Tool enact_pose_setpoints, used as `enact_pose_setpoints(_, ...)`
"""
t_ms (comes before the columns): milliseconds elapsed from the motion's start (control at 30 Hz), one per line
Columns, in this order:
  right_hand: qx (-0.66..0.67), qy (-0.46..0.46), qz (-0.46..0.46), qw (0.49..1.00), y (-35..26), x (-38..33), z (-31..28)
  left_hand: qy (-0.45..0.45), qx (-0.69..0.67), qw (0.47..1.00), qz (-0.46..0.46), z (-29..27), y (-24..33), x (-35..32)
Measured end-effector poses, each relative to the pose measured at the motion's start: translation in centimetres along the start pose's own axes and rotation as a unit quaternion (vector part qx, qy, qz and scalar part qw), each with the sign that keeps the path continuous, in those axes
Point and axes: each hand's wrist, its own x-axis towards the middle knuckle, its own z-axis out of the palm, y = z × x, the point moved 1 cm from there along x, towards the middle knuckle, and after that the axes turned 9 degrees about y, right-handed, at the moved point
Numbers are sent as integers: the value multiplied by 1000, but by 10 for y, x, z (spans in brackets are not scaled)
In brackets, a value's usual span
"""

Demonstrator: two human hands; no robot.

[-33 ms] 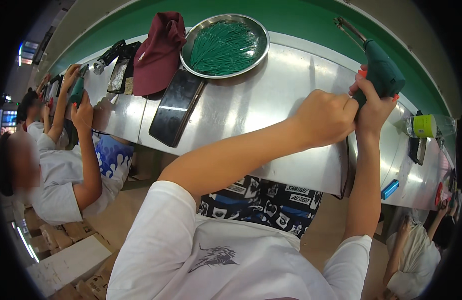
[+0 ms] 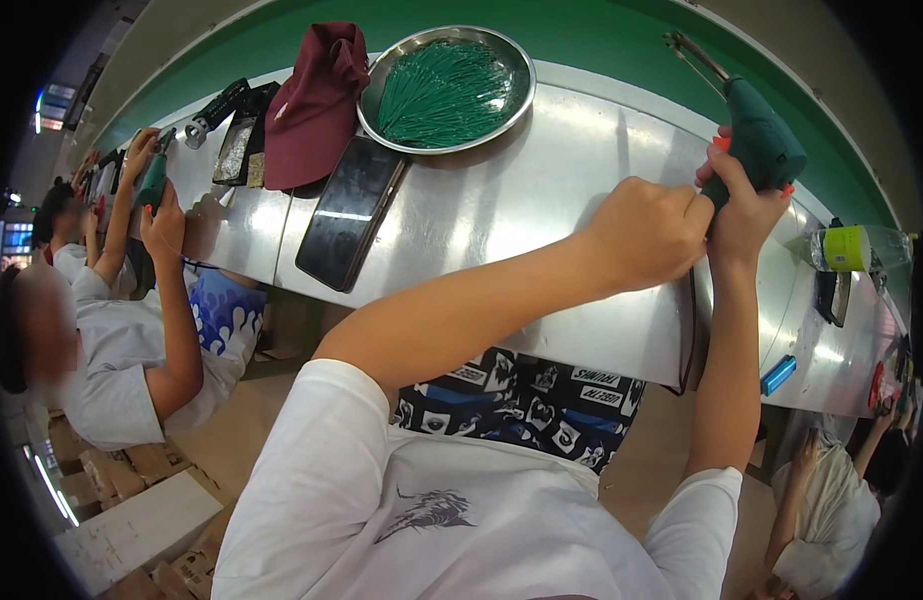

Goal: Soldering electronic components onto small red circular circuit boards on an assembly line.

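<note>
My right hand (image 2: 739,215) is wrapped round the handle of a green soldering gun (image 2: 767,135). Its metal barrel and a thin side tube point up and away to the far left. Orange parts show by my fingers. Next to the handle, my left hand (image 2: 650,230) is closed in a fist, touching or almost touching my right hand. What it holds, if anything, is hidden. A shiny metal bowl (image 2: 519,98) full of thin green wires (image 2: 444,95) stands at the back of the steel table (image 2: 472,245).
A maroon cap (image 2: 314,115) and a dark phone (image 2: 344,225) lie left of the bowl. To the right are a clear bottle with a green label (image 2: 847,249) and a blue lighter-like object (image 2: 779,375). A co-worker (image 2: 132,350) at the left holds a similar green tool (image 2: 156,178).
</note>
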Motion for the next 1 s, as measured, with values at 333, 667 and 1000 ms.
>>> enact_pose_setpoints(333,-16,20,-4,1000,4,3,2,158,211,962,-68,-63,-100,54)
enact_pose_setpoints(667,7,-29,-13,999,-1,-2,6,-170,352,848,-358,-118,-162,35)
enact_pose_setpoints(1000,120,-82,77,986,-4,13,-2,42,246,928,-277,-124,-164,42)
